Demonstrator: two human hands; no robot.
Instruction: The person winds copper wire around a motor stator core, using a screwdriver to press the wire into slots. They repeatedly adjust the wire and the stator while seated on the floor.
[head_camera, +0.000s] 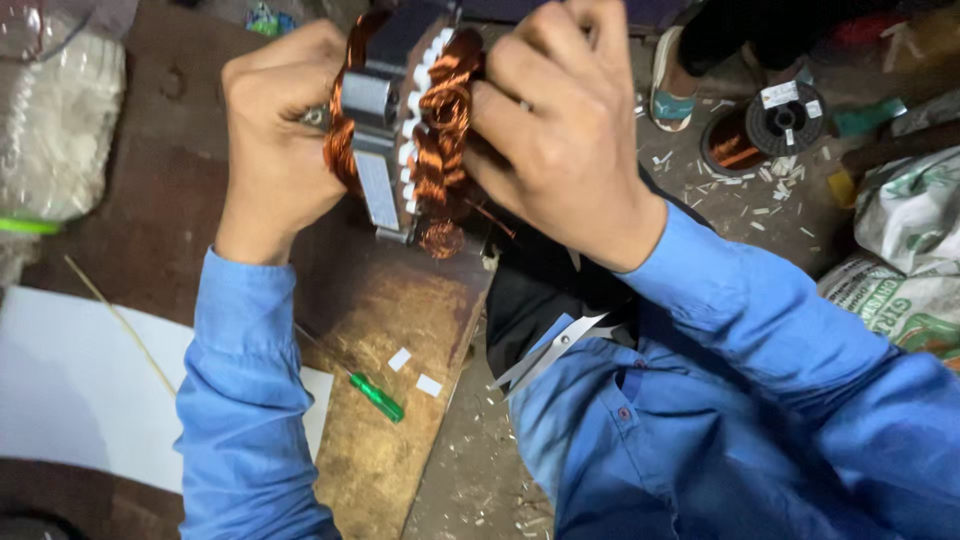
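Note:
A motor stator (390, 120) with a grey metal core, copper wire coils and white insulation strips stands on edge at the corner of a worn wooden bench (400, 330). My left hand (275, 140) grips its left side. My right hand (560, 125) presses on the copper windings on its right side, fingers curled over them. Both arms wear blue sleeves.
A green-handled screwdriver (375, 395) and small white paper pieces (415, 372) lie on the bench beside a white sheet (80, 390). Scissors (550, 350) rest on my lap. A spool of copper wire (770, 125), sacks (905, 250) and another person's foot (672, 85) are on the littered floor.

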